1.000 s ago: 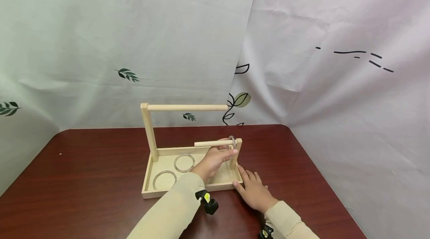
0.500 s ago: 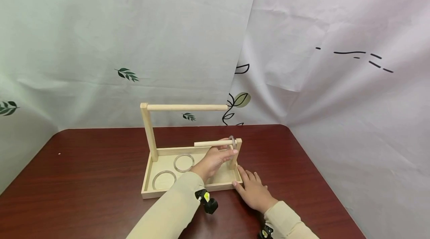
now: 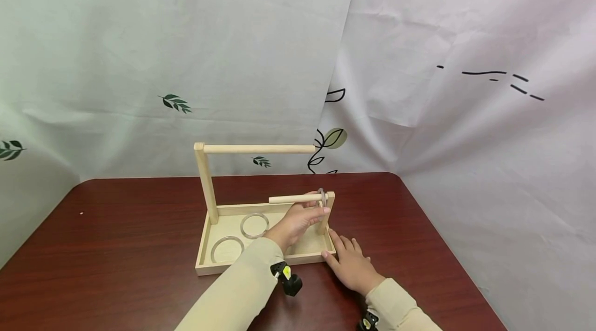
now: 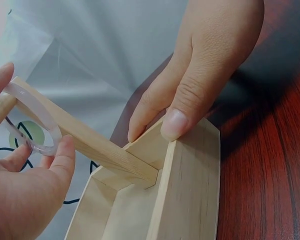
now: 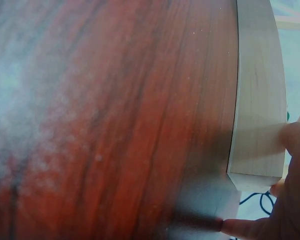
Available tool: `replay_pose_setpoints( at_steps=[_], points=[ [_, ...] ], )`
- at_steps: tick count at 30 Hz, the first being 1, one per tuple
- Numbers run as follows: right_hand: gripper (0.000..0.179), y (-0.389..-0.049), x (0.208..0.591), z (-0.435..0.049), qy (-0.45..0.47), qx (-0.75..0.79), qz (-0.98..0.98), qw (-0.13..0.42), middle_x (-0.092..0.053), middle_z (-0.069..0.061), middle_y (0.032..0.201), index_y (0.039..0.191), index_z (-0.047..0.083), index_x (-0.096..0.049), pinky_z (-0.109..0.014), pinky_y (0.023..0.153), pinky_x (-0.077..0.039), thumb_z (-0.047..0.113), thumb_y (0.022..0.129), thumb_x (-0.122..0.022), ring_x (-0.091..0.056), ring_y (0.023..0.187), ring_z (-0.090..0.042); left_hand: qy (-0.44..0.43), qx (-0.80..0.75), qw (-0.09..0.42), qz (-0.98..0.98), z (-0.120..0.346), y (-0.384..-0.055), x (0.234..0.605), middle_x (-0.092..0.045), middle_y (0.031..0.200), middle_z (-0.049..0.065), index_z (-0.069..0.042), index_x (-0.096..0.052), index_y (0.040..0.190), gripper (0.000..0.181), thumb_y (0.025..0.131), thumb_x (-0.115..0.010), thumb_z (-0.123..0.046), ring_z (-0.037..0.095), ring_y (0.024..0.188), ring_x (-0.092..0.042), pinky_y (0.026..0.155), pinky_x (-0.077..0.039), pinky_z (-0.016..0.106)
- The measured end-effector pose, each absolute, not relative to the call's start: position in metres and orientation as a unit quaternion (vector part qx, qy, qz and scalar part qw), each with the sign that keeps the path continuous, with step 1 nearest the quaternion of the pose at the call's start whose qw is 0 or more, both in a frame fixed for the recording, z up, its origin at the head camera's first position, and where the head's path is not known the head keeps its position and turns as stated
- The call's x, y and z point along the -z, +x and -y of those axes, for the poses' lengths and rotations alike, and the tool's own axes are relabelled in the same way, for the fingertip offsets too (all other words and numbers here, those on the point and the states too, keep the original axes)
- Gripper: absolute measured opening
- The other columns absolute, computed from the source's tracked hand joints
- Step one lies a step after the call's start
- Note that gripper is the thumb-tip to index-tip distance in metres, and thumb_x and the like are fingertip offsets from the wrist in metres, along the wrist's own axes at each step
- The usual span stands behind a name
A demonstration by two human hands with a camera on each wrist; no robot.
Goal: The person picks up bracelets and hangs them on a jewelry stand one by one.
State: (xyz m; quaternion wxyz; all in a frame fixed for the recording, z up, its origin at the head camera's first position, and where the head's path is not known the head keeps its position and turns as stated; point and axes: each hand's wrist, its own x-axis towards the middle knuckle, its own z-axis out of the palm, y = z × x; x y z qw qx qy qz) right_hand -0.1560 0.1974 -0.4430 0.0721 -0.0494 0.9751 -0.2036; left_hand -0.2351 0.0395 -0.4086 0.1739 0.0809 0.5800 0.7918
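Left hand (image 3: 298, 222) holds steady on a translucent bangle (image 4: 42, 111)

Nearest, two pale sleeves reach in, the left sleeve (image 3: 233, 289) long and diagonal, the right sleeve (image 3: 400, 307) shorter, each wearing a black wrist camera.

The right hand (image 3: 351, 266) lies at the right end of the wooden tray (image 3: 304, 258), fingers mostly extended and gripping nothing; its thumb touches the rim by the front corner, which probably steadies the stand.

The left hand crosses over the tray, palm turned inward, and pinches the bangle between thumb and fingers. That bangle encircles the short dowel (image 3: 291, 199), at the end close to the right post (image 3: 324, 225). Over the past second the hands and bangle have hardly moved, so this reads as a settled hold, with the bangle on the dowel but not released.

Inside the tray's left half lie two more rings, a front ring (image 3: 227, 238) and a rear ring (image 3: 254, 214), flat and untouched.

Farther back, the tall post (image 3: 207, 186) carries a long dowel (image 3: 259, 149), with no ring on it. The red-brown surface (image 3: 116, 238) extends behind, up to a pale printed cloth (image 3: 256, 62).
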Motion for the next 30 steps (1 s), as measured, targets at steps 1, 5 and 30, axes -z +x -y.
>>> replay_pose_setpoints(
  at_steps=[1, 5, 30],
  points=[
    [0.065, -0.156, 0.443, -0.197, -0.049, 0.203, -0.975, 0.072, -0.042, -0.024, 0.143, 0.152, 0.017, -0.031, -0.082, 0.084, -0.026, 0.051, 0.098, -0.045, -0.029, 0.133, -0.055, 0.080, -0.792, 0.174, -0.580, -0.039, -0.235, 0.409, -0.043, 0.140, 0.025, 0.002, -0.033, 0.147, 0.069, 0.087, -0.066, -0.005, 0.024, 0.119, -0.052, 0.101, -0.043, 0.040],
    [0.065, -0.157, 0.445, -0.198, -0.049, 0.202, -0.976, 0.072, -0.042, -0.024, 0.143, 0.152, 0.017, -0.030, -0.082, 0.084, -0.027, 0.052, 0.098, -0.045, -0.029, 0.133, -0.055, 0.077, -0.792, 0.175, -0.580, -0.039, -0.235, 0.409, -0.045, 0.139, 0.025, 0.002, -0.033, 0.147, 0.069, 0.087, -0.066, -0.005, 0.022, 0.116, -0.053, 0.101, -0.044, 0.039],
    [0.065, -0.157, 0.445, -0.198, -0.047, 0.198, -0.976, 0.074, -0.041, -0.023, 0.144, 0.152, 0.017, -0.030, -0.082, 0.085, -0.026, 0.052, 0.099, -0.043, -0.028, 0.134, -0.054, 0.071, -0.702, 0.162, -0.690, -0.021, -0.231, 0.407, -0.041, 0.142, 0.023, -0.009, -0.032, 0.150, 0.082, 0.082, -0.076, -0.018, 0.038, 0.129, -0.045, 0.107, -0.036, 0.047]
  ],
)
